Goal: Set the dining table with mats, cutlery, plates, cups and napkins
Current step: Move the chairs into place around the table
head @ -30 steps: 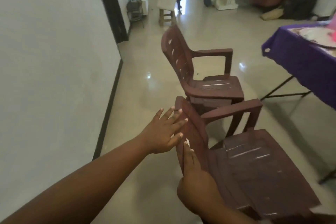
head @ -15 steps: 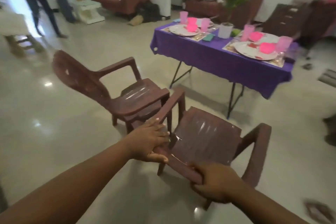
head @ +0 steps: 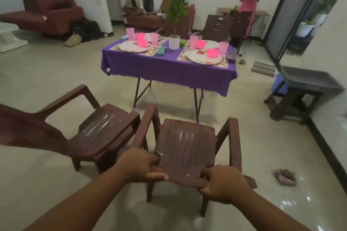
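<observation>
view swung from wall to laid table (head: 169, 65) at frame centre; left hand (head: 139, 165) and right hand (head: 223, 184) now both clamp chair (head: 185, 148) backrest, seating likely next.

Two brown plastic armchairs near: one centre (head: 187, 148), one just left of it (head: 97, 133). Green potted plant in white pot (head: 174, 41) far centre. Brown recliner sofa (head: 50, 15) far left. Dark low bench (head: 308, 88) right. Crumpled cloth (head: 285, 176) on floor, near right.
</observation>
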